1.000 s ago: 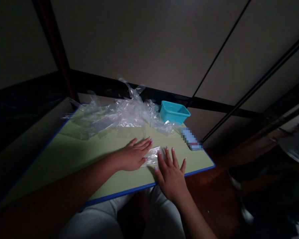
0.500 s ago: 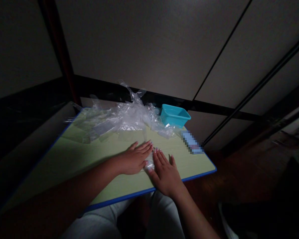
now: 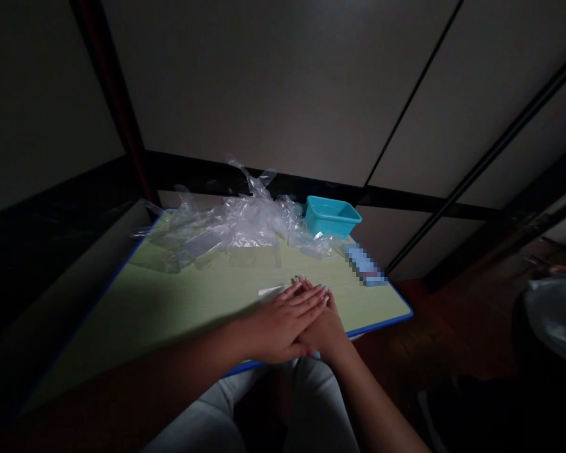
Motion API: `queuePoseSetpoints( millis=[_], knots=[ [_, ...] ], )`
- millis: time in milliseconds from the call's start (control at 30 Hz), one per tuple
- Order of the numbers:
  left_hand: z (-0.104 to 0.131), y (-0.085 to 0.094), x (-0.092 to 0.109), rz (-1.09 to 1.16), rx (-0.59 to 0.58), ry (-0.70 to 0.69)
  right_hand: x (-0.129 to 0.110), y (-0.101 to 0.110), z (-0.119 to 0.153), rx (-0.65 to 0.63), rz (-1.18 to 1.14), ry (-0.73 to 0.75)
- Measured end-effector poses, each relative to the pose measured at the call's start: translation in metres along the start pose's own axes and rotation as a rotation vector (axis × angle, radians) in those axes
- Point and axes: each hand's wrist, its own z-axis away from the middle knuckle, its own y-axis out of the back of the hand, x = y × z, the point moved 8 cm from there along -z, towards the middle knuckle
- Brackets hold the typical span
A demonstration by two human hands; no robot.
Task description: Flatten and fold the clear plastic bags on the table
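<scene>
left hand (image 3: 283, 321) flat, laid over right hand (image 3: 327, 327), fingers extended

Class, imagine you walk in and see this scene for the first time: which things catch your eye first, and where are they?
The two hands stand out first: the left hand lies flat over the right hand near the front edge of the green table, with a sliver of clear plastic showing just beyond the fingers. Next comes the bright teal tub at the far right corner, beside a crumpled heap of clear bags along the back.
</scene>
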Motion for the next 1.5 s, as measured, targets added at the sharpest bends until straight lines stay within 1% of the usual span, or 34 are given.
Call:
queuePoseSetpoints(
  millis=[67, 233, 333, 567, 733, 867, 1000, 1100, 1167, 1233, 1333, 1500],
  knots=[
    [0.0, -0.007, -0.002, -0.006, -0.015, 0.045, 0.002, -0.001, -0.001, 0.001, 0.002, -0.012],
    [0.003, -0.014, -0.028, -0.061, 0.005, 0.308, 0.001, 0.005, 0.001, 0.032, -0.045, -0.016],
    [0.005, -0.015, -0.034, -0.06, -0.017, 0.376, 0.001, 0.01, 0.003, 0.056, -0.072, -0.026],
    [0.008, -0.015, -0.036, -0.024, -0.077, 0.38, 0.0, 0.014, 0.005, 0.065, -0.083, -0.007],
    [0.011, -0.019, -0.043, 0.032, -0.13, 0.425, 0.001, 0.01, 0.002, 0.058, -0.096, -0.028],
    [0.012, -0.022, -0.045, 0.058, -0.156, 0.406, 0.004, 0.008, 0.003, 0.066, -0.112, -0.04],
    [0.012, -0.023, -0.046, 0.059, -0.132, 0.384, 0.008, 0.012, 0.009, 0.049, -0.201, 0.011],
    [0.011, -0.023, -0.045, 0.055, -0.092, 0.363, 0.016, 0.019, 0.007, 0.073, -0.289, -0.029],
    [0.011, -0.024, -0.045, 0.059, -0.08, 0.366, 0.02, 0.023, 0.001, 0.112, -0.251, -0.083],
    [0.012, -0.025, -0.047, 0.065, -0.072, 0.381, 0.017, 0.026, -0.007, 0.138, -0.158, -0.103],
    [0.011, -0.026, -0.048, 0.07, -0.055, 0.381, 0.009, 0.025, -0.018, 0.142, -0.071, -0.074],
    [0.011, -0.025, -0.047, 0.063, -0.036, 0.378, 0.006, 0.017, -0.024, 0.122, -0.062, -0.049]
  ],
)
